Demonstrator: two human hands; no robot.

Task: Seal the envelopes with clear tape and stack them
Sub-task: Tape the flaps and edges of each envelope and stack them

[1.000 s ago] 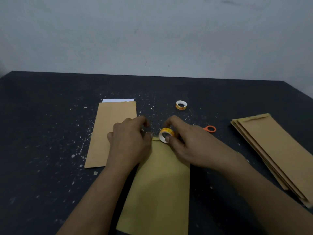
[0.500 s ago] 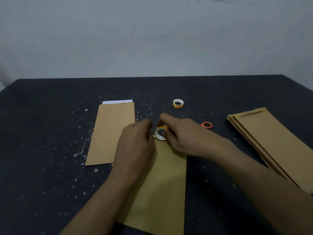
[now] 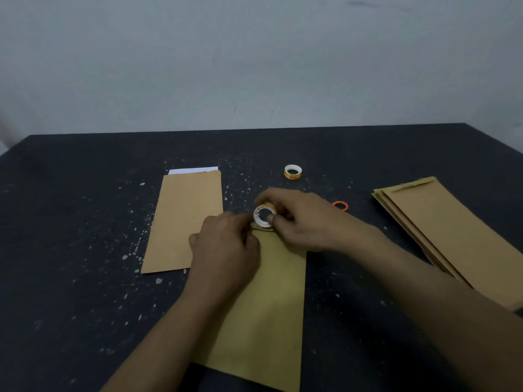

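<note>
Taping step: on a dark table point(image 3: 70, 222), two hands work at the far end of a brown envelope point(image 3: 271, 301) lying near the near edge.
A stack of envelopes point(image 3: 452, 236) lies by the right edge. The right hand point(image 3: 305, 222) grips a small tape roll point(image 3: 264, 215). The left hand point(image 3: 226, 250) curls beside it, and I cannot tell what it holds. The next move is probably to draw tape across the flap.
</note>
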